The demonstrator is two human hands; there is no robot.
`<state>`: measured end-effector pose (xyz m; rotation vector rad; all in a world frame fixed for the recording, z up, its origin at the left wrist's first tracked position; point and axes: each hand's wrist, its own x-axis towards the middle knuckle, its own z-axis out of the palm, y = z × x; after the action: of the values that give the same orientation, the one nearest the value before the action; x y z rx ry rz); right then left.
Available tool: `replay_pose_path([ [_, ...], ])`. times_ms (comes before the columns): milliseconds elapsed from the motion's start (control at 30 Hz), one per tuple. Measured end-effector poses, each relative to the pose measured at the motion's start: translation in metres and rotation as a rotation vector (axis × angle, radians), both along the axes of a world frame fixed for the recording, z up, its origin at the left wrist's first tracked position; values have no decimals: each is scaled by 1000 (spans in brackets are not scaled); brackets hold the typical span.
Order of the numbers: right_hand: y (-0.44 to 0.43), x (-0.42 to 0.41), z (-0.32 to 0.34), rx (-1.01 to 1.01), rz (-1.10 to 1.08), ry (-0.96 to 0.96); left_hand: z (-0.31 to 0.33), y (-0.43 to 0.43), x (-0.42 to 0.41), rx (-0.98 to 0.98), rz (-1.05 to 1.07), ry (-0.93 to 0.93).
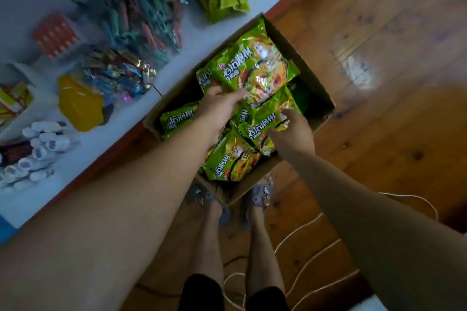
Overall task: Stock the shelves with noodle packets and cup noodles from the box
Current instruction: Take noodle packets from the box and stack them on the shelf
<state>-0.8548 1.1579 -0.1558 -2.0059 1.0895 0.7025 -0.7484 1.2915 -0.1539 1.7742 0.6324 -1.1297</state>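
green noodle packets (255,70) in cardboard box (308,71)

The person bends over a cardboard box (312,70) that stands on the wooden floor (379,20), hard against a white shelf (199,38). The box is full of green noodle packets (227,161). The left hand (219,105) grips the near edge of the top packet (255,68). The right hand (293,134) pinches a second packet (265,120) just beside it. Slippered feet (260,197) stand at the box's near corner, and a white cord (303,230) lies on the floor.
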Motion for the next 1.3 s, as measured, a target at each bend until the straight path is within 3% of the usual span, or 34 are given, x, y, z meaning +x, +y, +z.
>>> replay_pose_path([
  [133, -8, 0, -30, -104, 49, -61, -17, -23, 11, 7, 105, 24],
  [333, -27, 6, -56, -11, 94, 53, -33, -32, 19, 10, 208, 38],
  [633, -36, 6, -52, -102, 265, 74, -24, -17, 9, -63, 231, -8],
  [800, -31, 3, -47, -93, 284, -29, -15, 2, -3, -141, 318, 1],
  [1033, -36, -20, -14, -21, 244, -74, 15, 33, -17, -183, 375, -75],
  [1300, -34, -38, 79, 202, 28, -240, 104, 66, -46, -250, 525, -276],
])
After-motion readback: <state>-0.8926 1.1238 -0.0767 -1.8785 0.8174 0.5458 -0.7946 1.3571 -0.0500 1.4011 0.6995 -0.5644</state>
